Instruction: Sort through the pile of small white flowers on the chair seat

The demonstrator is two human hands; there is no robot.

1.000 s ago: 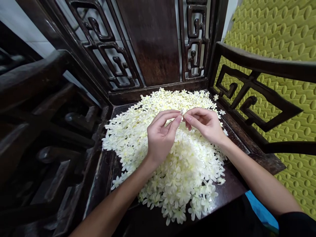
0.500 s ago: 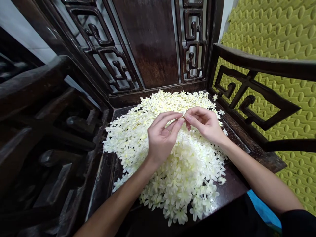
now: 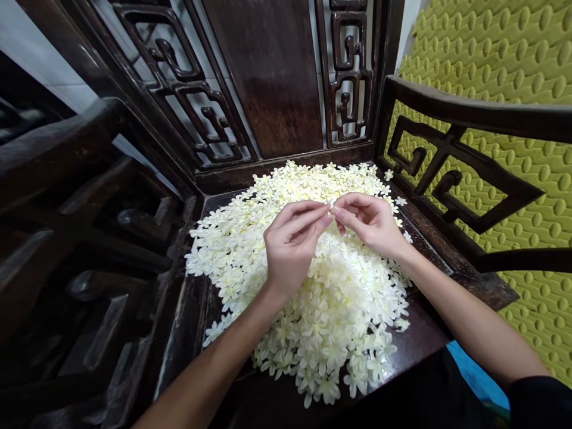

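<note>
A broad heap of small white flowers point(image 3: 241, 250) with pale yellow centres covers the dark wooden seat point(image 3: 415, 351). Above the middle of the heap, my left hand point(image 3: 297, 238) is closed, thumb and fingers pinched together. Its fingertips meet those of my right hand point(image 3: 369, 220), which is pinched too. Between the two sets of fingertips shows a tiny whitish piece point(image 3: 330, 208), mostly covered by the fingers. It looks like part of a flower, but its exact shape cannot be made out.
Carved armrests stand on both sides, the left one point(image 3: 102, 226) close by and the right one point(image 3: 465, 161) beside a yellow-green textured surface point(image 3: 500, 53). A tall wooden backrest point(image 3: 272, 77) rises behind the heap. A few loose flowers point(image 3: 401, 201) lie by the right edge.
My left hand's fingers have straightened slightly and drawn closer together at the pinch. Both hands stay in nearly the same place; the whole view has shifted very slightly.
</note>
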